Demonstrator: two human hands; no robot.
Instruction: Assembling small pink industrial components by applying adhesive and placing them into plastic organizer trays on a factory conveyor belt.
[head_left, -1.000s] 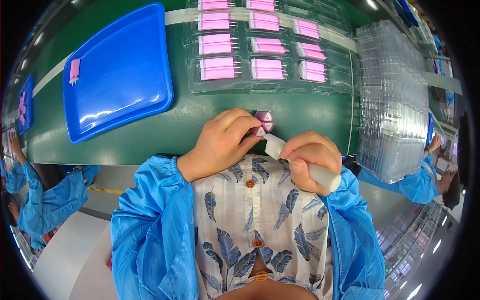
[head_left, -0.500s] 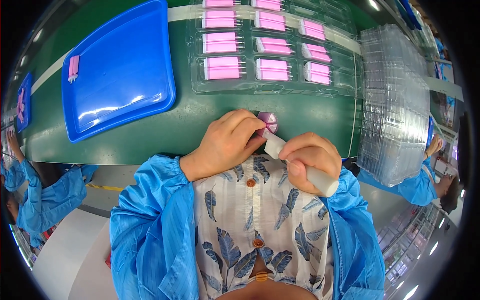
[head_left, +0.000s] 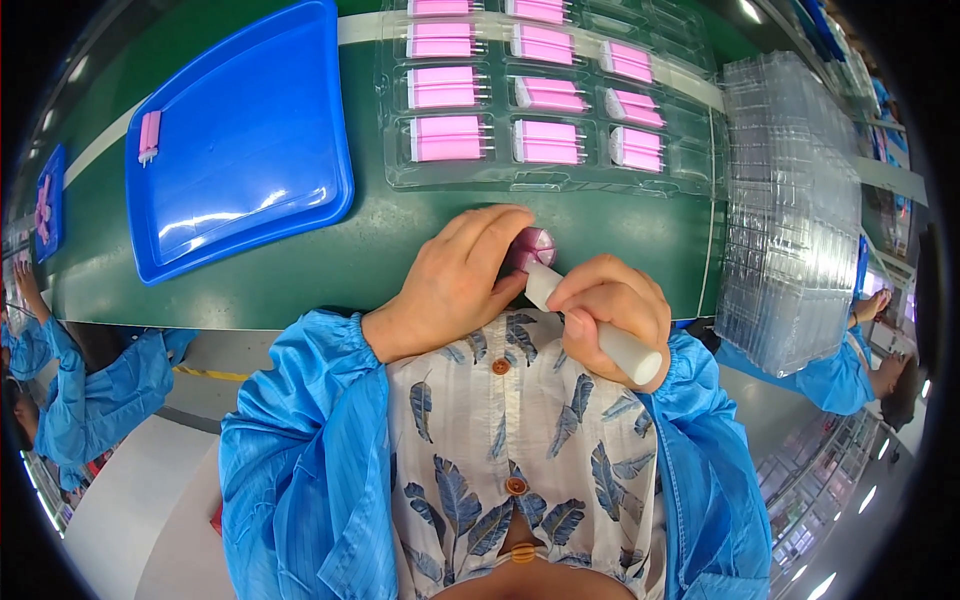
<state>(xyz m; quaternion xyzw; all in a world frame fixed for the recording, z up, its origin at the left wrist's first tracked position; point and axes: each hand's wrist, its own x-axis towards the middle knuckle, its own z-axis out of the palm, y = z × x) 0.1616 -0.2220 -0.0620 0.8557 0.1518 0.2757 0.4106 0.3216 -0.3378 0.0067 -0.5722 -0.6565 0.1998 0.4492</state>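
My left hand [head_left: 455, 262] is closed around a small purple-pink piece [head_left: 537, 243] with a rounded end and pale lines, just above the near part of the green table. Fingers hide most of that piece. My right hand [head_left: 622, 312] grips a white cylindrical tool [head_left: 628, 352] with a narrower front end. The tool slants up and left, its tip at the lower side of the purple-pink piece. Whether the tip touches it I cannot tell.
Beyond my hands lies a clear plastic tray [head_left: 500, 178] with several pink blocks [head_left: 446, 138] in its compartments. On the left is a blue tray [head_left: 240, 150] with pink cylinders [head_left: 149, 137]. A tall stack of clear trays [head_left: 790, 220] stands right. Co-workers in blue sleeves appear at both sides.
My left fingers have shifted up over the purple-pink piece, which has turned slightly and is more covered. My right hand and the white tool have moved a little left and up.
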